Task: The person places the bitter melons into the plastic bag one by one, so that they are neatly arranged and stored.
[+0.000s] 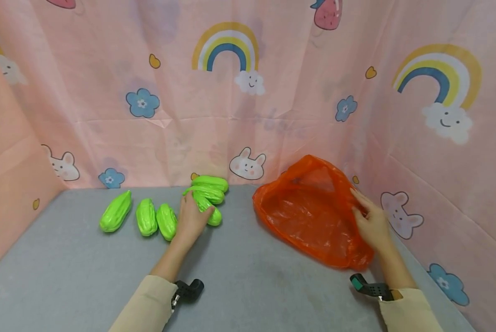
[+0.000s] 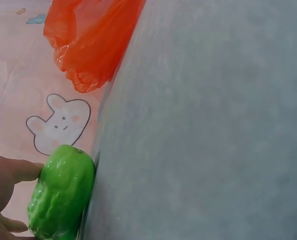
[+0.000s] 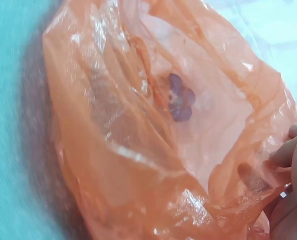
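Note:
My left hand (image 1: pixel 191 219) is at a group of three glossy, ridged green bitter melons near the back of the table. Its thumb and fingers grip the nearest bitter melon (image 1: pixel 215 217) from both sides; the left wrist view shows this bitter melon (image 2: pixel 63 192) between thumb and fingers. Behind it lie two more, the middle bitter melon (image 1: pixel 214 195) and the rear bitter melon (image 1: pixel 214 181). On the right, my right hand (image 1: pixel 374 226) pinches the edge of a thin orange-red plastic bag (image 1: pixel 314 216). The bag's mouth gapes towards me; the right wrist view shows fingers through its film.
Left of my left hand lie three more green items: a pointed bitter melon (image 1: pixel 116 212), a shorter bitter melon (image 1: pixel 146 217) and another bitter melon (image 1: pixel 166 222). A pink printed curtain (image 1: pixel 272 133) stands behind and beside the grey table (image 1: pixel 248 286).

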`<state>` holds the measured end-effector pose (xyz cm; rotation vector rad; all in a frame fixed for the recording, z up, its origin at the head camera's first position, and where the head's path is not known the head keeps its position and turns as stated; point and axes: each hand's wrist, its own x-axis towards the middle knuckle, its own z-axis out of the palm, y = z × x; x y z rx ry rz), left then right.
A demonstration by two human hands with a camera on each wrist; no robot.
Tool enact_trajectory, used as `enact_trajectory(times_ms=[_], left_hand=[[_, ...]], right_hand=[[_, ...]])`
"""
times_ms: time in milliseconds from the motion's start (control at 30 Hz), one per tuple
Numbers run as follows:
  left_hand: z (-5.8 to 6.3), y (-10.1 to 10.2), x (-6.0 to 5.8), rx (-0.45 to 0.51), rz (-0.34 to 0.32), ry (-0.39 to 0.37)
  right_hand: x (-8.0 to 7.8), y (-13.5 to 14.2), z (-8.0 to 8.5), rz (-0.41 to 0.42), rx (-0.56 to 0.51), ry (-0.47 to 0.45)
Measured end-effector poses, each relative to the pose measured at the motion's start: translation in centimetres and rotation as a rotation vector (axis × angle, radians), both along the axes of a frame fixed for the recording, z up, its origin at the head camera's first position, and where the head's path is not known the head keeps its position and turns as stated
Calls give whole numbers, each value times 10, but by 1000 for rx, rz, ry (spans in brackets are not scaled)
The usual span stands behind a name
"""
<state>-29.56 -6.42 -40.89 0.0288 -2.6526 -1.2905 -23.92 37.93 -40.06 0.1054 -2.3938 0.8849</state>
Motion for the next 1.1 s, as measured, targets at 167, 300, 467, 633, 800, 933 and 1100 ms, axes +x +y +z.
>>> enact_trajectory(times_ms=[167,300,467,633,800,933,1100], left_hand=[[0,-3,-2,27,-31,-13],[0,-5,-3,100,-44,-53],[-2,-4,-3,213,-38,-102],[1,-4,-3,240,-75,-76],[5,-2,-3,236,-92,-49],[8,-1,-2,263,-86,-41],[14,6,2,265,-151,-8]], right_hand=[[0,-8,1,33,19,-31],[2,-12,2,68,26,-73],[6,-9,4,101,43,-163],[9,8,6,139,36,-168],[17,21,10,165,53,-237],[19,23,12,160,99,-308],[17,21,13,149,153,-314]])
